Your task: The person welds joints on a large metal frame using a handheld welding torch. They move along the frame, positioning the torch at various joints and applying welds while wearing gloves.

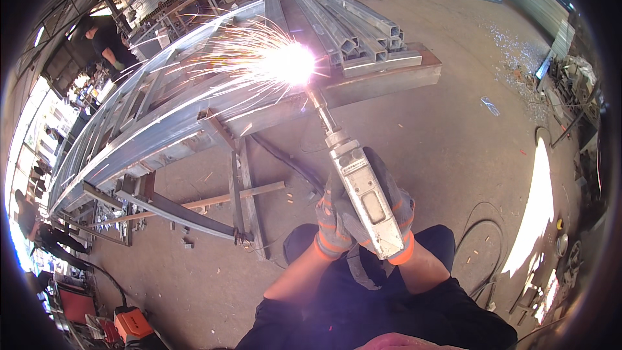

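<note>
Both my hands, in grey work gloves with orange cuffs, are closed round a pale metal welding gun (368, 196). My left hand (334, 223) wraps its left side, and my right hand (400, 206) its right side. The nozzle points away from me and up to the left. At its tip a white glare throws sparks leftward and hides the spot being worked. That spot lies at the edge of a grey metal frame (152, 139) of long bars, beside a brown steel beam (395, 79). Several square steel tubes (363, 31) lie at the beam's far side.
Angled metal legs (249, 198) stand under the frame. A hose (285, 159) runs beneath it toward my hands. Black cable (489, 230) coils on the floor at right. One person (107, 45) stands beyond the frame, another (48, 233) at far left. An orange case (133, 324) sits lower left.
</note>
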